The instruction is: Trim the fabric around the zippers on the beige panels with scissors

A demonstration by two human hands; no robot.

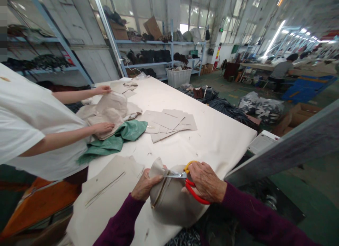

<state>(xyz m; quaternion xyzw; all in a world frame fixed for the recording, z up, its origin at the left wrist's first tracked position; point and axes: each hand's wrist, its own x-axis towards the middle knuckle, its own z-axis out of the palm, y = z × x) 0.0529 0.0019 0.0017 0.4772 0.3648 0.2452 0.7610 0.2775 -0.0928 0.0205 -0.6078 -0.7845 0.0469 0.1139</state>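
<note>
My left hand (147,184) is closed on the upper edge of a beige panel (177,207) that has a zipper (159,193) set into it. In my right hand (205,180) is a pair of scissors (196,193) with one yellow and one red handle loop. Their blades point left and lie at the panel's top, close to the zipper end and my left fingers. Whether the blades are cutting material cannot be made out. More beige panels with slits (106,182) lie on the table to the left of my left hand.
A co-worker in a white shirt (53,122) handles beige pieces (111,108) at the table's left side, beside a green cloth (124,134). Several flat panels (169,122) lie mid-table (212,133). A grey post (291,140) rises at right.
</note>
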